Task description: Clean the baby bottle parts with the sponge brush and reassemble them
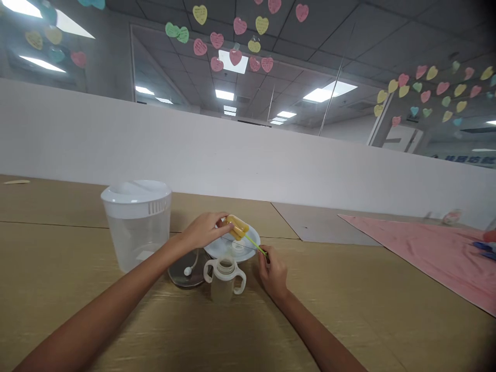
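The one view looks from the wearer's head, on the near side of the two-handled cup (pixel 222 288) and above it, facing forward and slightly down. It is close enough to take in the cup whole, just below centre, yet wide enough to reach the wall (pixel 232 168) beyond it and the ceiling (pixel 310 46) high above it.

Bucket (pixel 136 227): clear plastic, glossy white lid (pixel 135 192); cloth (pixel 422 248): pink, creased.

white low wall (pixel 232 160) | glass (pixel 294 98) with heart notes (pixel 239 26) | lit ceiling panels (pixel 225 95) | tan tabletop (pixel 349 289)
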`<state>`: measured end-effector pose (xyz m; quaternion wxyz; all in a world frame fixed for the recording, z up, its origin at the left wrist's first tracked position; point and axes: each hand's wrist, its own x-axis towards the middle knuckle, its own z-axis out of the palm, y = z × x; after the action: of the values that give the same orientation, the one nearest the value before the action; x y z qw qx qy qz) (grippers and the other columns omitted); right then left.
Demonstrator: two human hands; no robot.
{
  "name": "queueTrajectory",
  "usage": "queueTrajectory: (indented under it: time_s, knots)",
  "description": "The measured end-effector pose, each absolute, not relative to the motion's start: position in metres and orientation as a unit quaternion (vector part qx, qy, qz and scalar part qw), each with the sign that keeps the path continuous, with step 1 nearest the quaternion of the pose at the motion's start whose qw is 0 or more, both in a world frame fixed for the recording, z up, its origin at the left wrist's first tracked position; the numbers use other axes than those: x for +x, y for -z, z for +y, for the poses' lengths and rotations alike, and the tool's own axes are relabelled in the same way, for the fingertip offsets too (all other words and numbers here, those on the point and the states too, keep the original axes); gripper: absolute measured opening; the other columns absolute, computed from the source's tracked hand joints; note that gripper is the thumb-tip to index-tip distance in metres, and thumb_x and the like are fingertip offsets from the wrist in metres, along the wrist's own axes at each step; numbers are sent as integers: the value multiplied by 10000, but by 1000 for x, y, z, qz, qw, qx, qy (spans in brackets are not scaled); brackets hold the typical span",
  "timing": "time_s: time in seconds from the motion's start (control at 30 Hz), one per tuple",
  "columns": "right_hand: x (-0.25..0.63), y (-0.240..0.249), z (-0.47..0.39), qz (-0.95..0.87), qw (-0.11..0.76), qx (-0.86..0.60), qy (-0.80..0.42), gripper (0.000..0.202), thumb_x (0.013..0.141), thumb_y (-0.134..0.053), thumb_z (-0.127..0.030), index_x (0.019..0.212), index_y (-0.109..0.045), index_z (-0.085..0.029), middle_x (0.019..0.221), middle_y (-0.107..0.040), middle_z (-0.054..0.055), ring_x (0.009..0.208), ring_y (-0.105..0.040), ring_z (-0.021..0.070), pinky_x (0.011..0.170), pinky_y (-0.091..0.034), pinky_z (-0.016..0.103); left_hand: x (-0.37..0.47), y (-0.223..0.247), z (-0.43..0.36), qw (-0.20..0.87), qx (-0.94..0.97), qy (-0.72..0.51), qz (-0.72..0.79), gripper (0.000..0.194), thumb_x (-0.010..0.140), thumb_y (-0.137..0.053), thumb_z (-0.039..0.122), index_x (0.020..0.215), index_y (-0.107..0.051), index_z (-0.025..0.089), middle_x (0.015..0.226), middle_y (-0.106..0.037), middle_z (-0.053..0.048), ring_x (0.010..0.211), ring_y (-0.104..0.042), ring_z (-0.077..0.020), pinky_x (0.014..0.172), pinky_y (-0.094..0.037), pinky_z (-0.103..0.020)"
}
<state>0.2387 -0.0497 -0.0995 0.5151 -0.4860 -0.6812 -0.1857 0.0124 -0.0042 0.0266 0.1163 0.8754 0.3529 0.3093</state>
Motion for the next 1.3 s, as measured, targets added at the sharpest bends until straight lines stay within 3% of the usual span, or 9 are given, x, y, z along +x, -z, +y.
queueTrajectory:
  time_s: [0.1,0.17,0.37,0.53,0.7,0.9,1.0,1.1,1.3]
  knots:
    - [239,98,-51,-690,515,-480,169,167,862,-433,-223,920,-580,-170,819,-663,63,731,-617,154,646,-480,256,13,-27,-4,116,868,-271,400,562,834,-313,573,712,-659,147,610,-632,-48,515,-524,-155,503,-333,-247]
    - [239,97,-53,-693,522,-481,128,163,858,-446,-252,908,-580,-175,810,-663,57,715,-615,153,640,-478,254,12,-29,-4,115,877,-248,394,575,824,-319,591,670,-651,147,594,-623,-47,508,-519,-152,488,-316,-242]
    - [241,95,-50,-625,567,-536,23,232,844,-465,-373,866,-571,-168,740,-637,25,623,-566,145,576,-436,240,-20,-53,3,19,854,-309,417,470,783,-494,476,1176,-531,221,975,-658,-61,823,-602,-228,692,-427,-280]
    - [243,92,-47,-567,605,-558,5,296,848,-429,-412,861,-569,-152,749,-618,33,706,-555,173,626,-421,260,-47,-55,6,-121,841,-234,472,415,703,-543,199,1115,-578,234,1092,-608,-83,946,-576,-273,799,-429,-342]
    - [244,92,-47,-585,592,-554,-9,300,846,-436,-425,858,-567,-155,751,-613,28,698,-543,167,628,-410,255,-31,-33,7,-73,848,-58,522,297,627,-559,74,872,-677,193,910,-659,-126,840,-617,-284,695,-460,-349]
    - [244,92,-48,-592,589,-550,7,309,843,-441,-430,844,-577,-152,736,-618,29,669,-535,161,599,-404,245,-20,-7,23,-61,834,-20,548,130,577,-632,41,682,-658,113,803,-670,-198,814,-630,-337,666,-471,-409]
    - [243,91,-48,-594,587,-550,6,307,844,-440,-427,845,-580,-154,725,-613,23,658,-529,155,593,-401,241,-18,-1,27,-56,838,-16,543,312,508,-690,52,807,-654,135,821,-674,-179,809,-629,-325,665,-478,-393]
    - [243,91,-48,-594,586,-552,1,299,845,-443,-422,841,-581,-157,713,-608,17,644,-521,148,584,-395,236,-12,-2,25,-62,858,-51,507,470,598,-642,101,1061,-583,153,980,-645,-190,911,-604,-311,737,-469,-386]
    - [242,92,-49,-597,580,-554,-10,291,848,-445,-416,847,-576,-156,730,-606,15,663,-526,150,605,-391,240,12,2,14,60,935,-167,308,370,771,-424,114,1093,-593,189,1158,-600,-105,1062,-553,-227,917,-402,-337]
